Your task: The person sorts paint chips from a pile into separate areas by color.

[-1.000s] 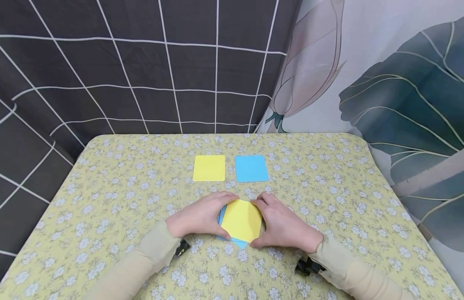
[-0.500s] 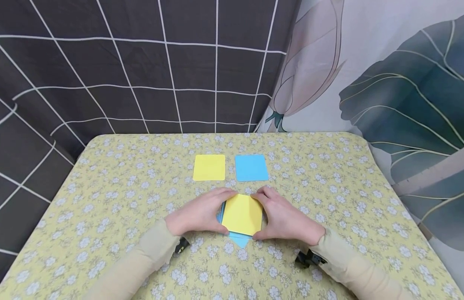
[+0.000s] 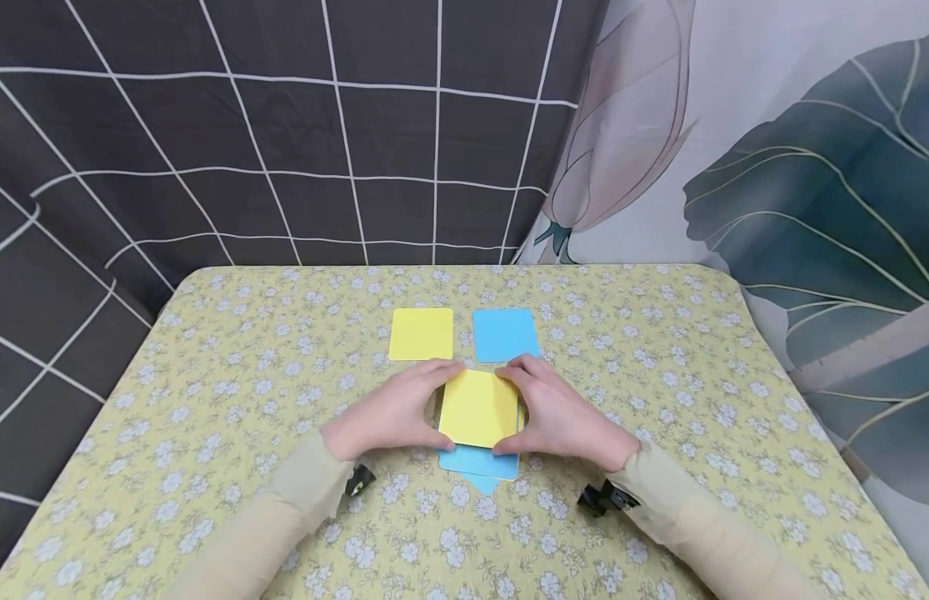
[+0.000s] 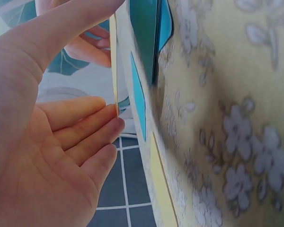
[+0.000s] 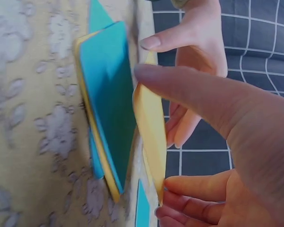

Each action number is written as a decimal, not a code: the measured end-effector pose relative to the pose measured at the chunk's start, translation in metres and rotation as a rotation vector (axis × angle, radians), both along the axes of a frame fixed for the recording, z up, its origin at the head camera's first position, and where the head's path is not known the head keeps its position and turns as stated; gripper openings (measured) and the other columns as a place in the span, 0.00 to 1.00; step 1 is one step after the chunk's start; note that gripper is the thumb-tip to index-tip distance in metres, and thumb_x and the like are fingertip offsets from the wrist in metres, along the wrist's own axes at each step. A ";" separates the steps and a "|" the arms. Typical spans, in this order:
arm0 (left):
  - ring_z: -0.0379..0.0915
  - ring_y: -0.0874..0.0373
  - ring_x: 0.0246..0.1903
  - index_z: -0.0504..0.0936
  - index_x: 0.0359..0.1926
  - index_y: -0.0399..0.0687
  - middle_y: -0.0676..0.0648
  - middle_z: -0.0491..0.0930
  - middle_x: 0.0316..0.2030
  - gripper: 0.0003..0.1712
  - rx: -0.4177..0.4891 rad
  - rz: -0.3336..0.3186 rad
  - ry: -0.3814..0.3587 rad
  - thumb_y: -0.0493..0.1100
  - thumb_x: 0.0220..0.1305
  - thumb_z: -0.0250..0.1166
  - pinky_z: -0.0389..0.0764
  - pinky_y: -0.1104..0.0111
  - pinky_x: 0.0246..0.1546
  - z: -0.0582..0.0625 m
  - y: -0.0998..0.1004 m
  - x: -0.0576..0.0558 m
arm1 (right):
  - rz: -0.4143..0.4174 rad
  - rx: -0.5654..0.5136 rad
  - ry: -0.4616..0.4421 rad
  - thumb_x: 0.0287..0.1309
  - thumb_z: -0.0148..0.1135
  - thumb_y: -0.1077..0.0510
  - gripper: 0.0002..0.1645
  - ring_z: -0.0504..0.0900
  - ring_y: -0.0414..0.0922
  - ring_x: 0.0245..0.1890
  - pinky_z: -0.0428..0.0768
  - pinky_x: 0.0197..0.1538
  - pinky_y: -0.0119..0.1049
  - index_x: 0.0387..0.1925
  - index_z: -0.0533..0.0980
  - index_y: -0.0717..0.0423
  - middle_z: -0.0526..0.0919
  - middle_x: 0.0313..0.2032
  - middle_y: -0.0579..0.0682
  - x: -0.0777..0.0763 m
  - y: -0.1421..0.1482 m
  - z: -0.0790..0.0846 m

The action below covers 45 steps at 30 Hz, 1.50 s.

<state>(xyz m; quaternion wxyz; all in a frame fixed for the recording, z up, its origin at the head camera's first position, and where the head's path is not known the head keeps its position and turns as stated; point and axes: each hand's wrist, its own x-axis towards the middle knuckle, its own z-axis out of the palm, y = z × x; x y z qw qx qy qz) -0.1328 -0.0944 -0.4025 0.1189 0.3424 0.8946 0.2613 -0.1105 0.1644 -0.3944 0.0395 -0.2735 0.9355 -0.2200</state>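
Note:
A square yellow card [image 3: 479, 408] is held level by both hands, one at each side. My left hand [image 3: 392, 412] grips its left edge, thumb at the near corner and fingertips at the far one. On the right edge, my right hand [image 3: 567, 417] grips it the same way. Below lies a pile of blue and yellow cards, its top blue card [image 3: 479, 461] showing at the near side. In the right wrist view a gap shows between the yellow card and the pile [image 5: 106, 99]. One blue corner [image 3: 485, 484] juts out under the pile.
Further back lie a single yellow card [image 3: 422, 334] and, to its right, a single blue card [image 3: 505, 335]. The table wears a yellow flowered cloth [image 3: 232, 400]. Behind it hangs a dark gridded curtain [image 3: 284, 133]; a leaf-patterned one [image 3: 809, 208] hangs at the right.
Both hands have lifted the yellow card off the pile and carried it a little away from the body. More of the blue card beneath now shows at the near side.

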 end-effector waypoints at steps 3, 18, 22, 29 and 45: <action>0.59 0.50 0.71 0.63 0.76 0.39 0.44 0.64 0.73 0.62 0.005 0.017 0.009 0.54 0.45 0.84 0.64 0.59 0.70 0.001 -0.003 -0.004 | 0.002 -0.015 -0.009 0.33 0.87 0.40 0.60 0.74 0.48 0.50 0.80 0.53 0.42 0.65 0.73 0.65 0.73 0.56 0.54 -0.006 -0.003 0.001; 0.60 0.44 0.70 0.62 0.75 0.34 0.38 0.62 0.73 0.61 0.014 0.100 -0.002 0.47 0.44 0.85 0.66 0.54 0.69 0.012 -0.026 -0.033 | 0.019 -0.054 -0.034 0.36 0.86 0.43 0.59 0.71 0.49 0.52 0.78 0.54 0.42 0.67 0.72 0.66 0.72 0.57 0.55 -0.049 -0.033 0.003; 0.61 0.43 0.70 0.61 0.75 0.33 0.38 0.62 0.73 0.61 0.004 0.111 -0.010 0.44 0.43 0.84 0.66 0.53 0.69 0.015 -0.034 -0.044 | 0.016 -0.048 -0.037 0.37 0.86 0.42 0.59 0.70 0.50 0.54 0.77 0.55 0.42 0.67 0.71 0.66 0.72 0.58 0.55 -0.061 -0.044 0.004; 0.63 0.41 0.68 0.61 0.75 0.30 0.36 0.64 0.71 0.62 -0.009 0.121 0.008 0.41 0.41 0.84 0.67 0.51 0.68 0.023 -0.047 -0.063 | 0.029 -0.036 -0.034 0.37 0.85 0.43 0.58 0.70 0.50 0.54 0.76 0.56 0.41 0.67 0.71 0.67 0.71 0.57 0.55 -0.085 -0.062 0.007; 0.58 0.37 0.71 0.60 0.75 0.31 0.34 0.61 0.73 0.62 -0.050 0.215 -0.029 0.39 0.39 0.83 0.61 0.46 0.71 0.029 -0.057 -0.096 | 0.092 0.009 -0.025 0.36 0.85 0.45 0.55 0.71 0.50 0.53 0.76 0.56 0.39 0.66 0.74 0.65 0.73 0.56 0.57 -0.138 -0.083 0.009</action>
